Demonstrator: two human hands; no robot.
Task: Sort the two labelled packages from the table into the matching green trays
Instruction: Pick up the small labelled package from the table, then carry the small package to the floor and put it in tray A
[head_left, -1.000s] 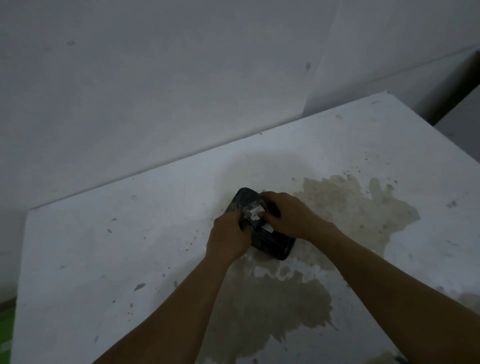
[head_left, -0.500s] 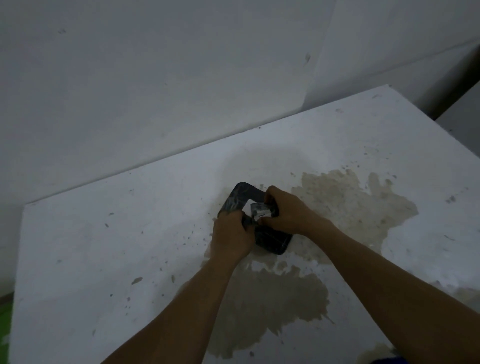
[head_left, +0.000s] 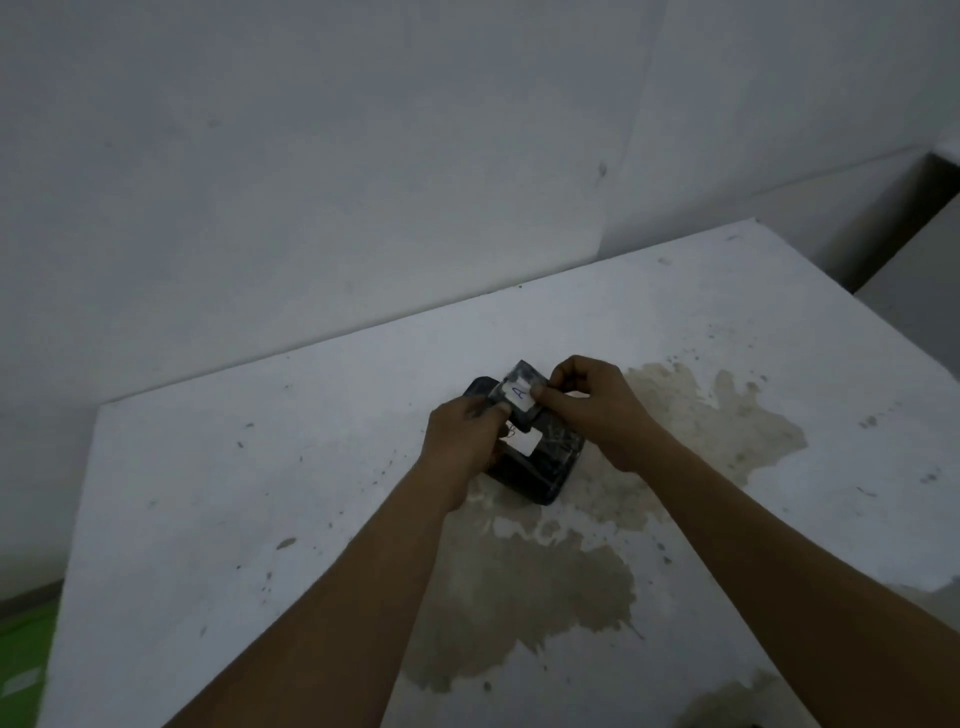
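Two dark wrapped packages are stacked in the middle of the white table (head_left: 260, 493). The small upper package (head_left: 519, 387) carries a white label with a blue "A" and is tilted up, pinched between my left hand (head_left: 465, 434) and my right hand (head_left: 597, 410). The larger black package (head_left: 540, 462) lies flat on the table beneath, with a white label partly covered by my left hand; its letter is not readable.
A large brownish stain (head_left: 717, 415) spreads over the table to the right and front of the packages. A white wall rises behind the table. A strip of green (head_left: 23, 660) shows at the lower left, below the table edge.
The small package has been lifted and tilted off the larger one, so its "A" label now faces me. Both hands stayed on it.
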